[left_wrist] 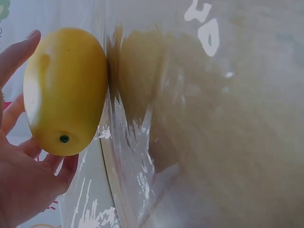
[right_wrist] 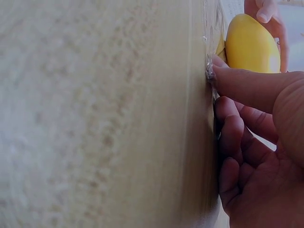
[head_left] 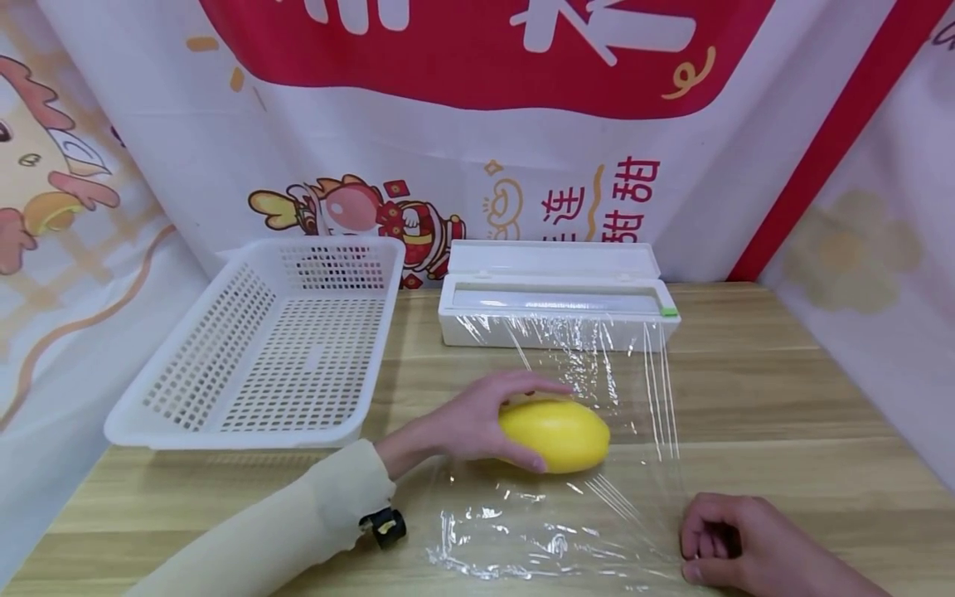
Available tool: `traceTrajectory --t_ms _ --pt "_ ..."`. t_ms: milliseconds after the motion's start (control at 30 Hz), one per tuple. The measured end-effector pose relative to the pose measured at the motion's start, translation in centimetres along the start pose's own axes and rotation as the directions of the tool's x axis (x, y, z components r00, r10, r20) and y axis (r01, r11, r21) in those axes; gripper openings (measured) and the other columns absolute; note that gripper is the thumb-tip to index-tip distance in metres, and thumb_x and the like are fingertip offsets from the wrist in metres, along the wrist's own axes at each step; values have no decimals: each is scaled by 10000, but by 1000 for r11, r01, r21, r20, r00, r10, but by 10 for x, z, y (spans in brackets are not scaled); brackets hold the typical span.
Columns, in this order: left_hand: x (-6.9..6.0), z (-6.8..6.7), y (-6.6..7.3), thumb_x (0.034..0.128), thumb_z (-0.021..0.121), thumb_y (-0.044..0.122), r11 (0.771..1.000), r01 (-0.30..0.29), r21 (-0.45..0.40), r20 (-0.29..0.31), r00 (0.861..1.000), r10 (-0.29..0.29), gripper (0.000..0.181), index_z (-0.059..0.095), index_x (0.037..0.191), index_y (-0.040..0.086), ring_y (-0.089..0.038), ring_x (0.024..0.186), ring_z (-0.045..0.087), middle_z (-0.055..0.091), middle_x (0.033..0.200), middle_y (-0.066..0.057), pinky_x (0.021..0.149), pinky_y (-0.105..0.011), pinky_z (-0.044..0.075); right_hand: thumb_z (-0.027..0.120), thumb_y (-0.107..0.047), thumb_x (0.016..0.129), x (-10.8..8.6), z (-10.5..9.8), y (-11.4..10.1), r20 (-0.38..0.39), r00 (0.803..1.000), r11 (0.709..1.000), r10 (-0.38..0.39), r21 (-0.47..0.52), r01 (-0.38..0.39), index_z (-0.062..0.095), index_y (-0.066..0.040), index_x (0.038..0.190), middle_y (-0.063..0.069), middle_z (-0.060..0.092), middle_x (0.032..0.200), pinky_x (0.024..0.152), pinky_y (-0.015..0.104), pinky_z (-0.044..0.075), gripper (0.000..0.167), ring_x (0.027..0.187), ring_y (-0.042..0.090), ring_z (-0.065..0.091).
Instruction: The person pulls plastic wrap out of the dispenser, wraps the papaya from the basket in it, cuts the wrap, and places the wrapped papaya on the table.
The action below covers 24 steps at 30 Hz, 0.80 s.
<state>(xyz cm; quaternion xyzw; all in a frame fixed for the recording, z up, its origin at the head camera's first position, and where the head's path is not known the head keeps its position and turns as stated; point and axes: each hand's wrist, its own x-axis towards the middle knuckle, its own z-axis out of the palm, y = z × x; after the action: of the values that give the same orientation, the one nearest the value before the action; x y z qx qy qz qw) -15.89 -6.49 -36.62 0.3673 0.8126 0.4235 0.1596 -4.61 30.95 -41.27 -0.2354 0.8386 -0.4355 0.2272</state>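
Note:
A smooth yellow melon (head_left: 564,436), oval with a small dark green spot at one end, lies on a sheet of cling film (head_left: 552,531). My left hand (head_left: 477,419) grips it from the left, thumb on the near side and fingers on the far side. In the left wrist view the same melon (left_wrist: 66,90) sits between the thumb and fingers. At the film's near right corner my right hand (head_left: 739,543) pinches the edge between thumb and curled fingers. The right wrist view shows the thumb (right_wrist: 247,85) against the crumpled film edge.
Behind the melon stands a white cling film box (head_left: 559,332), lid raised, with film drawn out over its front and a green piece at its right end. A white perforated basket (head_left: 384,332) is at the left. Printed cloth (head_left: 716,191) hangs behind the wooden table (head_left: 776,398).

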Motion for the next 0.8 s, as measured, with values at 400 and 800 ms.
traceTrajectory --t_ms 400,800 --pt "-30 -6 4 753 950 374 999 29 32 -189 982 -23 811 592 1480 364 -193 1500 436 533 1579 111 1207 -696 338 817 -105 915 2 3 6 -36 993 993 -110 -41 108 674 -192 949 -79 609 769 539 227 459 171 705 4 562" --pt "-101 -18 -9 783 932 338 994 109 -19 53 993 -108 335 782 1079 287 -178 929 667 764 1030 57 837 -291 524 798 -115 939 -1 4 11 -38 994 994 -106 13 106 684 -202 1013 -21 614 768 551 229 472 162 707 71 590"
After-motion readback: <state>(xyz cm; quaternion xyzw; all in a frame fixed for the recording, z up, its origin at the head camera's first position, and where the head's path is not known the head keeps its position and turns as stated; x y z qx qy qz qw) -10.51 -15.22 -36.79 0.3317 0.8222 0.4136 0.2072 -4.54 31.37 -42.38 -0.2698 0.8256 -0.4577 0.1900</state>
